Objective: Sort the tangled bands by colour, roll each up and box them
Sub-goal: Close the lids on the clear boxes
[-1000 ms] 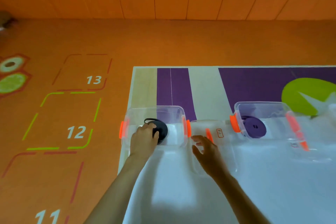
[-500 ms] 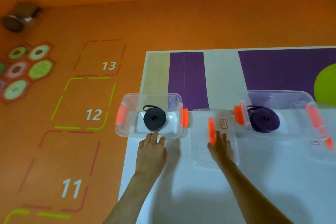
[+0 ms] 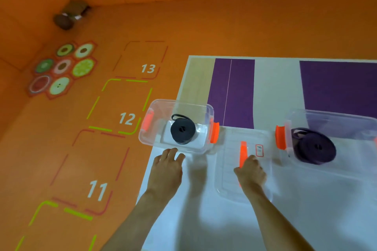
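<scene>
A rolled black band (image 3: 183, 132) lies inside a clear box (image 3: 161, 144) with orange clips at the mat's left edge. A rolled purple band (image 3: 314, 150) lies in a second clear box (image 3: 334, 118) on the right. Between them a clear lid (image 3: 230, 159) with an orange handle (image 3: 243, 152) lies flat on the mat. My left hand (image 3: 166, 169) rests open just in front of the black band's box, fingertips near its front wall. My right hand (image 3: 250, 173) is on the lid, fingers curled around the near end of the orange handle.
The boxes stand on a white, purple and tan mat (image 3: 265, 87) laid over an orange floor with numbered squares 11, 12, 13 (image 3: 126, 118). Round fruit-pattern markers (image 3: 63, 67) and a dark object (image 3: 69, 16) lie far left by the wall.
My left hand has drawn back out of the box, leaving the black roll inside. My right hand has moved onto the lid and closed on its orange handle. The view has tilted.
</scene>
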